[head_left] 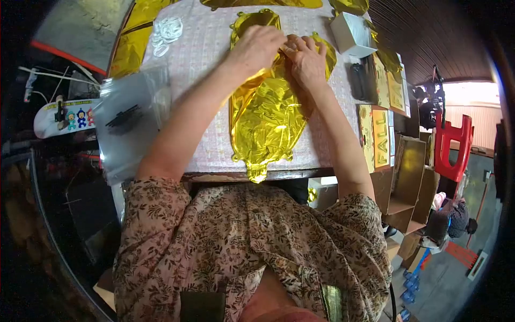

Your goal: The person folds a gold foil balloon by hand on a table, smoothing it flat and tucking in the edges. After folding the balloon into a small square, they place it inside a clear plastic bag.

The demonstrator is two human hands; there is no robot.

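Observation:
A shiny gold foil balloon (265,118), deflated and wrinkled, lies lengthwise on the table, with small tabs along its edges and its narrow tail hanging at the near edge. My left hand (260,45) is closed on the foil at the upper part, fingertips curled under and partly hidden. Close beside it, my right hand (308,61) has bent fingers gripping the folded foil, its thumb towards the left hand. The two hands nearly meet over the fold. Part of the foil sticks out beyond the right hand.
The table carries a patterned cloth (198,134). White rings (167,32) lie at the upper left, above clear plastic bags (131,118). At the right are a white box (351,35), a black object (358,81) and printed packs (382,137). Cardboard boxes (405,177) and a red stool (453,147) stand beyond.

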